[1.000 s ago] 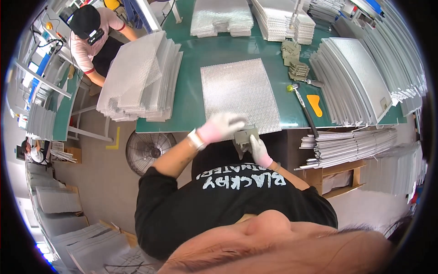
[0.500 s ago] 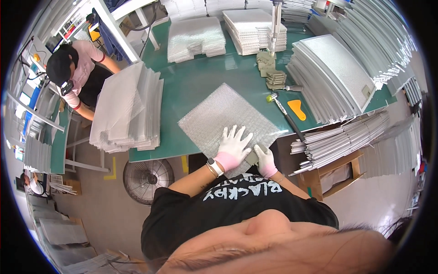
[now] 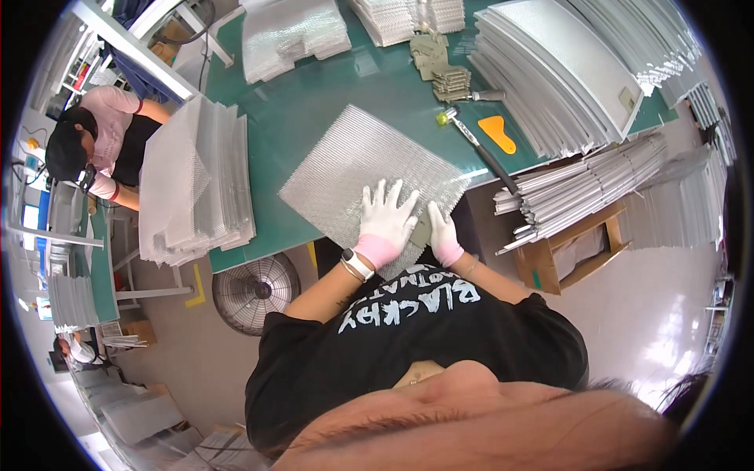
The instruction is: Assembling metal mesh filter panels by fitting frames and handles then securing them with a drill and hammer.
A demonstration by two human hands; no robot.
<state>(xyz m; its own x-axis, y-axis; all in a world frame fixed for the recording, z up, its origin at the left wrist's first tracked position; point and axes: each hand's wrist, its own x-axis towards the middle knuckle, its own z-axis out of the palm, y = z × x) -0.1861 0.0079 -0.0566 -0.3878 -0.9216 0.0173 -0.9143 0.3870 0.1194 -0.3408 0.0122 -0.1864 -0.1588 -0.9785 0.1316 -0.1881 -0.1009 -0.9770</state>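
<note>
A silvery mesh sheet lies turned cornerwise on the green table, its near corner jutting over the front edge toward my body. My left hand, in a white glove with a pink cuff, lies flat on the sheet with its fingers spread. A small grey-green plate sits on the near right part of the sheet, between my hands. My right hand, gloved alike, is at the sheet's right edge beside that plate, its thumb side up. Its other fingers are mostly hidden; it appears to grip the edge.
A mallet and an orange scraper lie to the right, near more grey-green plates. Mesh stacks stand at left and right. White strips extend past the right edge. A co-worker bends at far left; a floor fan stands below.
The view has shifted, so the table sits higher and further left. My left hand stays flat on the sheet. My right hand has moved slightly off the small plate, uncovering more of it.
</note>
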